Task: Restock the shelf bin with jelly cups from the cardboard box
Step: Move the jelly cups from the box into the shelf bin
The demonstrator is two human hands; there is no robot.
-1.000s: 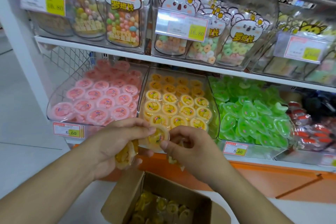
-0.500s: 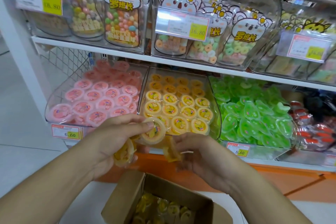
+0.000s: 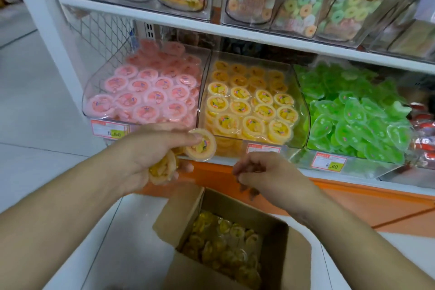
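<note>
My left hand (image 3: pixel 150 150) holds yellow jelly cups: one cup (image 3: pixel 202 148) is pinched at its fingertips just below the front lip of the clear yellow-cup bin (image 3: pixel 302 110), and another cup (image 3: pixel 162 170) sits in the palm. My right hand (image 3: pixel 266 175) hovers to the right of them with loosely curled fingers and nothing visible in it. Below both hands stands the open cardboard box (image 3: pixel 296 252) with several yellow jelly cups (image 3: pixel 223 247) inside.
A bin of pink cups (image 3: pixel 146 92) stands left of the yellow bin, a bin of green jellies (image 3: pixel 357 115) to its right. An upper white shelf (image 3: pixel 259 35) carries candy jars. An orange base panel (image 3: pixel 353 200) runs under the bins.
My right hand has let go of the cup and dropped lower over the box. My left hand keeps its cups, one still at the bin's front. The camera has moved closer.
</note>
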